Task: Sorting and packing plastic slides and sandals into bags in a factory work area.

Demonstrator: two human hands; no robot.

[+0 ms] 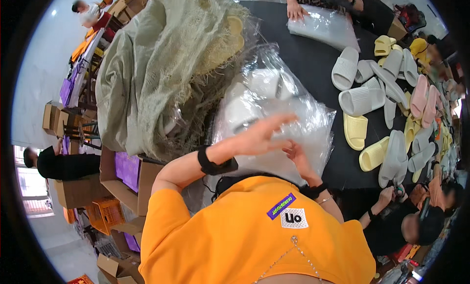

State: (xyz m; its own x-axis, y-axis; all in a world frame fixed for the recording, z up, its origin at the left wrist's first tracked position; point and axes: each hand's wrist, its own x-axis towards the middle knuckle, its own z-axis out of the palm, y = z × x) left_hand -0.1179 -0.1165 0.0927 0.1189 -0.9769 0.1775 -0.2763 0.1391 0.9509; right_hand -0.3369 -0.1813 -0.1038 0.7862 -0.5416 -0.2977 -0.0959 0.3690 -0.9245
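Viewing remotely, I recorded, left to right: a grey-green woven sack; beside it on the tabletop, clear plastic bags with white slippers showing through, whether inside or beneath I could not establish. The left hand hovered over them, fingers spread, apparently empty; the right hand was half-curled, its grip undetermined. I judged the bags light, limp and slippery, best pinched at a loose edge. Grey slippers and yellow slippers lay farther right

Glossy clear plastic bags; rough, frayed woven sack; matt, ribbed slippers
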